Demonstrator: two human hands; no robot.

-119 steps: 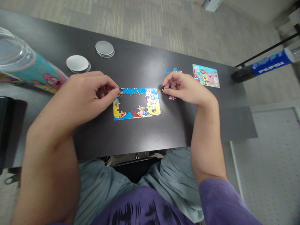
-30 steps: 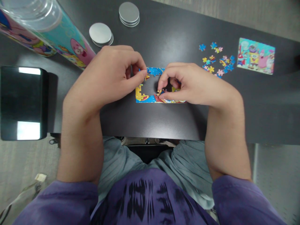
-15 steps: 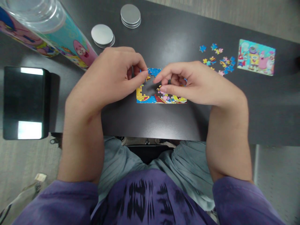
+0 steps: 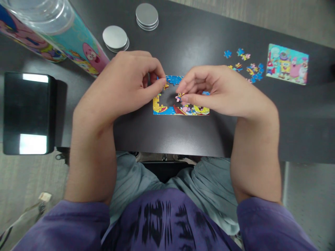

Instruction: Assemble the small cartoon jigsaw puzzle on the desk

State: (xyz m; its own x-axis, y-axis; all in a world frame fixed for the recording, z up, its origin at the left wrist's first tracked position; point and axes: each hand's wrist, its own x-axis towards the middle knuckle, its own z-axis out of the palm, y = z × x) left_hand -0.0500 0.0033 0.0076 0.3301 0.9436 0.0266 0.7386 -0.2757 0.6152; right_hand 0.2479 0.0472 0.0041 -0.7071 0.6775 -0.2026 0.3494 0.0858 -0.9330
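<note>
In front of me lies a partly joined jigsaw puzzle [image 4: 164, 111], its colourful border laid around a dark gap in the middle. My left hand [image 4: 142, 80] pinches a small yellow-orange puzzle piece [image 4: 166, 85] at the puzzle's upper left. Between the thumb and fingers of my right hand [image 4: 206, 85] is a pink and yellow puzzle piece [image 4: 179, 97], held over the gap. The right hand hides the puzzle's upper right part.
Loose puzzle pieces [image 4: 253, 71] lie to the right, beside a picture card [image 4: 287, 64]. Stacked silver round tins [image 4: 147, 15] and more silver tins [image 4: 115, 37] stand at the back. Clear-topped cartoon containers [image 4: 78, 45] and a black device [image 4: 27, 111] are on the left.
My right forefinger has come down and closed against the thumb on the pink and yellow piece, which has turned. My left hand has stayed almost still with its piece.
</note>
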